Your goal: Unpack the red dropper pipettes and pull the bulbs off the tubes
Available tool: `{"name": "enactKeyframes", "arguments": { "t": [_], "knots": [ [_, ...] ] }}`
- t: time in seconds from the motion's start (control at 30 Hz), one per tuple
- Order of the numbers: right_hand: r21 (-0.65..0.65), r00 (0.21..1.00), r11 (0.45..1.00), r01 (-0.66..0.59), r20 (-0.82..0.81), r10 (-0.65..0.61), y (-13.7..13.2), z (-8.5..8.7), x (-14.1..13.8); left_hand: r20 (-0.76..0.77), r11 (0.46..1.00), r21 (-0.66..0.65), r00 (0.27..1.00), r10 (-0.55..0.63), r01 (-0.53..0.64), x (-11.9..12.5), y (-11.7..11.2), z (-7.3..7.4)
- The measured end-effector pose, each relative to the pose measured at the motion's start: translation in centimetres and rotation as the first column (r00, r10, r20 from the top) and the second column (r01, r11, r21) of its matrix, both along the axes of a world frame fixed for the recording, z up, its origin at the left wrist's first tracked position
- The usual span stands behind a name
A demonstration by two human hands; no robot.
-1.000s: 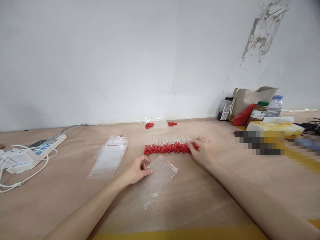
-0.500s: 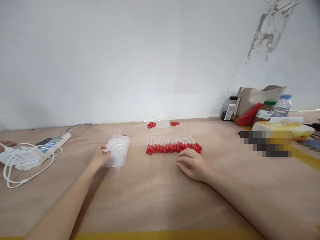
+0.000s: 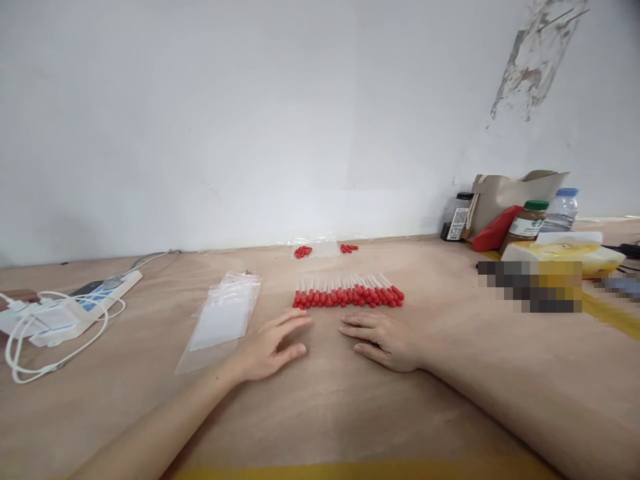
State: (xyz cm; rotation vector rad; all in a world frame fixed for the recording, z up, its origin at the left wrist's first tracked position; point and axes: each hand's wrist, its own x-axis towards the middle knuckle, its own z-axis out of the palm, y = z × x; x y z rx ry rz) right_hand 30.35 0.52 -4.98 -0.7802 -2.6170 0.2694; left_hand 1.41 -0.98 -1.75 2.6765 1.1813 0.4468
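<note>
A row of thin pale sticks with red tips (image 3: 345,295) lies side by side on the brown table covering, red ends toward me. Just in front of its left end is my left hand (image 3: 277,343), fingers and thumb spread, holding nothing. My right hand (image 3: 383,339) rests on the table below the row's right part, its fingers stretched out and parted from the thumb. Left of my left hand is a loose stack of clear plastic zip bags (image 3: 225,317), fanned out, with one bag poking out toward me.
Against the wall lie clear bags holding red-tipped pieces (image 3: 303,252). On the left is a power strip (image 3: 75,313) with looped white cables; a person's hand (image 3: 20,297) is beside it. A jar (image 3: 526,220), bottle (image 3: 563,210) and tissue pack (image 3: 590,257) are at the right.
My left hand has left the zip bags and moved right to the near side of the sticks. The bag stack has shifted toward me. My right hand has lowered and flattened, away from the sticks.
</note>
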Motion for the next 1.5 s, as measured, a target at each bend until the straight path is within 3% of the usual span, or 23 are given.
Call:
{"name": "enactKeyframes", "arguments": {
  "t": [0.07, 0.23, 0.43, 0.67, 0.93, 1.13, 1.23, 1.37, 1.5],
  "knots": [
    [-0.002, 0.999, 1.0, -0.001, 0.037, 0.001, 0.0, 0.1, 0.4, -0.01, 0.995, -0.077, 0.998, -0.067, 0.066, 0.7, -0.6, -0.8],
    [-0.02, 0.999, 0.998, 0.052, 0.016, -0.051, 0.0, -0.1, 0.7, 0.074, 0.997, -0.08, 0.997, -0.007, 0.013, 0.4, -0.8, -1.9],
    [-0.038, 0.996, 0.995, 0.088, 0.003, -0.088, 0.1, -0.1, 0.5, 0.193, 0.992, 0.115, 0.981, 0.038, -0.061, 2.5, -0.2, -1.9],
    [-0.021, 0.996, 0.996, 0.086, 0.024, -0.085, -0.1, 0.2, 0.4, 0.231, 0.892, 0.33, 0.943, 0.24, -0.308, 7.2, 4.7, -1.7],
    [0.018, 0.997, 0.996, 0.082, -0.011, -0.082, -0.2, 0.1, 0.4, 0.374, 0.906, 0.226, 0.891, 0.257, -0.357, 8.6, 7.1, -1.6],
    [0.079, 0.996, 0.994, 0.08, -0.05, -0.076, -0.1, -0.3, 0.5, 0.51, 0.886, 0.162, 0.805, 0.302, -0.435, 6.5, 5.9, -1.7],
    [0.181, 0.976, 0.974, 0.134, -0.197, -0.097, -0.2, -0.7, 0.4, 0.523, 0.941, 0.107, 0.823, 0.221, -0.321, 4.5, 3.8, -1.3],
    [0.345, 0.885, 0.886, 0.31, -0.444, -0.137, -0.6, -0.7, -0.1, 0.487, 0.993, -0.002, 0.867, 0.106, -0.12, 2.4, 1.2, -1.2],
    [0.392, 0.929, 0.885, 0.252, -0.355, -0.108, -1.0, -0.4, -1.0, 0.504, 0.998, -0.052, 0.862, 0.057, -0.036, 2.1, 0.3, -1.9]
  ]
}}
